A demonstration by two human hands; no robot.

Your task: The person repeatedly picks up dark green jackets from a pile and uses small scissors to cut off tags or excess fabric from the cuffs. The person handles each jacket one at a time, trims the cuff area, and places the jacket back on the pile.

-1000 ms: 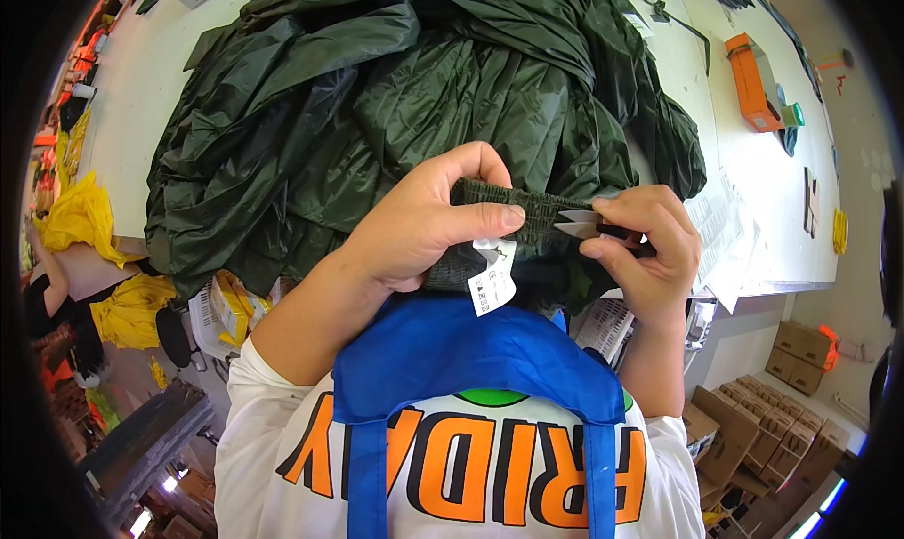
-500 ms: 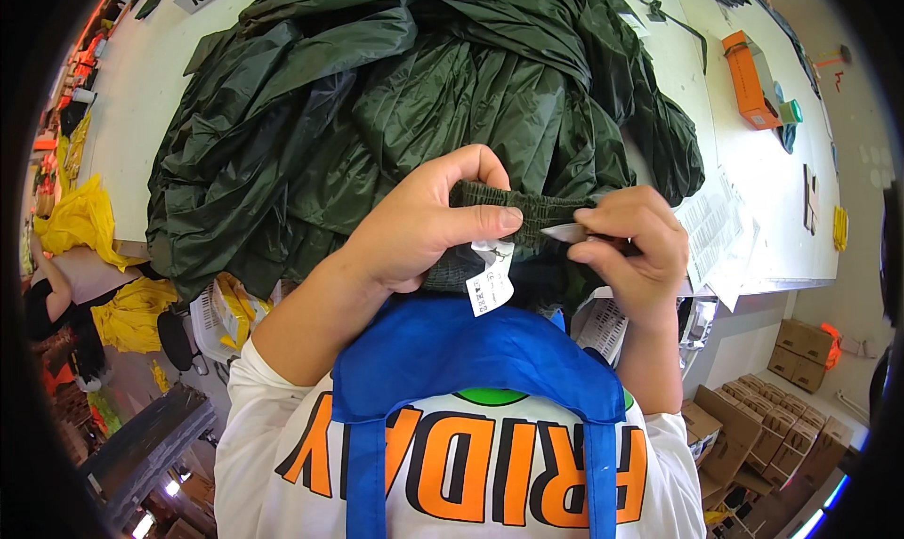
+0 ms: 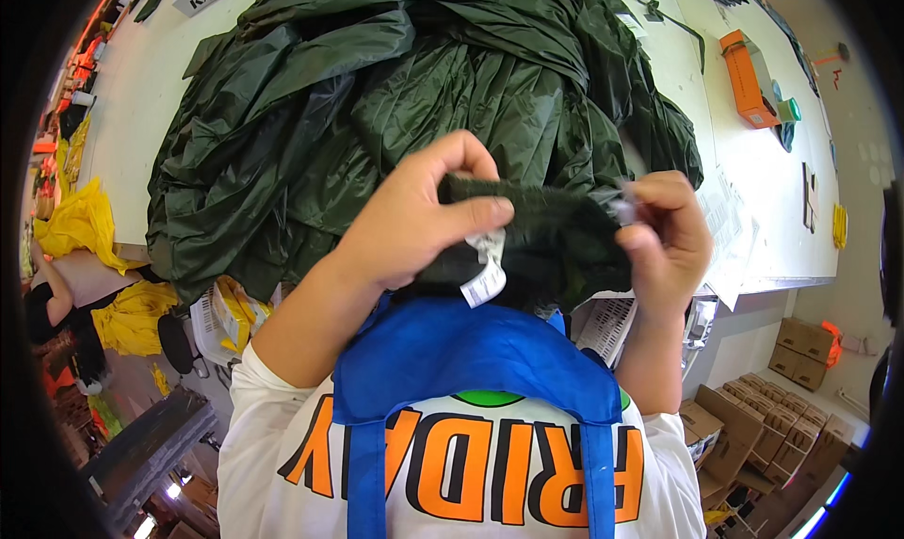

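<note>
Left grip (image 3: pixel 414 228) clenches the dark green knit cuff (image 3: pixel 537 224) with its white tag (image 3: pixel 485 273) dangling, right grip (image 3: pixel 664 242) pinches the cuff's far end, stretching it taut at chest height above the green jacket pile (image 3: pixel 377 96) on the bench (image 3: pixel 744 153).

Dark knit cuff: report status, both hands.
Left hand pinching dark knit cuff. Right hand gripping its other end. White tag dangling. Green garments heaped behind.
</note>
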